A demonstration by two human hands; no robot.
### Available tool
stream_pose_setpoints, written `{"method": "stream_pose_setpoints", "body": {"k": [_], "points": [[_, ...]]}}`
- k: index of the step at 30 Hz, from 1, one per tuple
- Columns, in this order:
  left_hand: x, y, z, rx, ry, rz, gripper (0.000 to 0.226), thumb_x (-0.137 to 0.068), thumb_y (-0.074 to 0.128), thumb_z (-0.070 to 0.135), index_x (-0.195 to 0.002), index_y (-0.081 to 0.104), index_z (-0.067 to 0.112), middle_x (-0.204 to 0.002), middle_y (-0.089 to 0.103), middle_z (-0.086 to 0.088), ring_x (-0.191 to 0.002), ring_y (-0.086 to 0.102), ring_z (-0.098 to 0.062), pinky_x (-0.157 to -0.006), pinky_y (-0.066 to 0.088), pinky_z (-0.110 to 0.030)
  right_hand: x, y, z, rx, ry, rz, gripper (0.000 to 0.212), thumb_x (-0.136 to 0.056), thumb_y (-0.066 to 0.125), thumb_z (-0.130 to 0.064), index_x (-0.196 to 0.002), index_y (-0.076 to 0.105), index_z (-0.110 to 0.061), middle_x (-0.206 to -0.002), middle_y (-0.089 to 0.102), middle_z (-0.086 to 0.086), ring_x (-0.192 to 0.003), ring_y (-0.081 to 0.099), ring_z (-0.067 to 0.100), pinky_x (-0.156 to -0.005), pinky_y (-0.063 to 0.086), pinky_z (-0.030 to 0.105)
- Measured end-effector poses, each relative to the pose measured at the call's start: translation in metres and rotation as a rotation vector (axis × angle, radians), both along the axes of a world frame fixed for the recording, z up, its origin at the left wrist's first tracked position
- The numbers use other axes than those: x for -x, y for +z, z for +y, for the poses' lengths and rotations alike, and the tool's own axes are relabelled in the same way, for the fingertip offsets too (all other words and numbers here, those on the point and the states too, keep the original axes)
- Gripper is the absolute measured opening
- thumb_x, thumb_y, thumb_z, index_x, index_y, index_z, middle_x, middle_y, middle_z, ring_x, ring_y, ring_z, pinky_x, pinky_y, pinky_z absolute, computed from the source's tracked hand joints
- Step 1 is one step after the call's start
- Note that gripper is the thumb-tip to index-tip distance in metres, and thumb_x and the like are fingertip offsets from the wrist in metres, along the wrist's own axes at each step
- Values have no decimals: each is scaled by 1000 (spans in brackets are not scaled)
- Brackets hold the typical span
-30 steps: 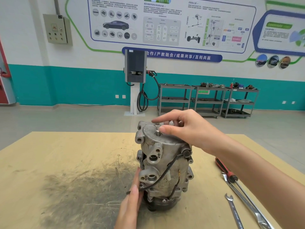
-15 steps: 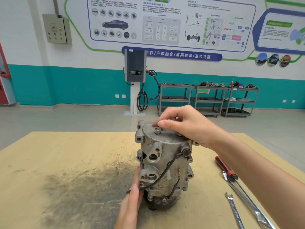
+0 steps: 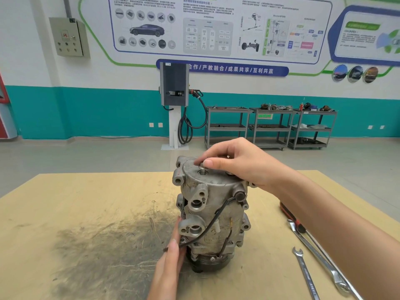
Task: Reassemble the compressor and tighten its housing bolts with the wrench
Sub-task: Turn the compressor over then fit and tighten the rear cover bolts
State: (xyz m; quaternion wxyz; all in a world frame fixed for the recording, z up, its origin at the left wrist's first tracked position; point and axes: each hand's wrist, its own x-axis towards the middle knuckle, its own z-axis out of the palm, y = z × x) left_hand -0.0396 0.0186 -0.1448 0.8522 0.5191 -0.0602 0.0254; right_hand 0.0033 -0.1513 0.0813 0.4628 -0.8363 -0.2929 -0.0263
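r hand (image 3: 240,163) pinches bolt (image 3: 203,166) atop compressor (image 3: 213,211)

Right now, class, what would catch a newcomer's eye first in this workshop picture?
The grey compressor standing upright mid-table draws the eye first. The right hand pinches a bolt on its top cover, while the left hand steadies its lower side. Two wrenches lie unused on the table, to the right.

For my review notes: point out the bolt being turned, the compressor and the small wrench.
bolt (image 3: 203,168), head view, on its shank below the fingertips.
compressor (image 3: 213,204), head view, on its housing side.
small wrench (image 3: 305,271), head view, on its handle.
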Motion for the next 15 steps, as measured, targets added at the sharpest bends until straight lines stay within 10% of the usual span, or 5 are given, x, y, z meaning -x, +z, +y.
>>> {"method": "stream_pose_setpoints", "body": {"k": [4,15], "points": [[6,9,-4,10,-24,-12,43,-84,40,37,-122,57,26,-114,71,21,-102,65,9,-74,51,-7,-1,-3,7,-25,-35,2,15,-82,76,-25,-73,65,-22,-69,69,-10,-65,60,0,-60,48,14],[3,8,-4,-16,-47,-51,44,-83,42,38,-123,57,26,-111,72,21,-100,66,9,-72,51,-7,1,1,9,41,-8,17,5,-87,72,-24,-82,71,-24,-78,70,-10,-73,62,2,-66,48,15]]}}
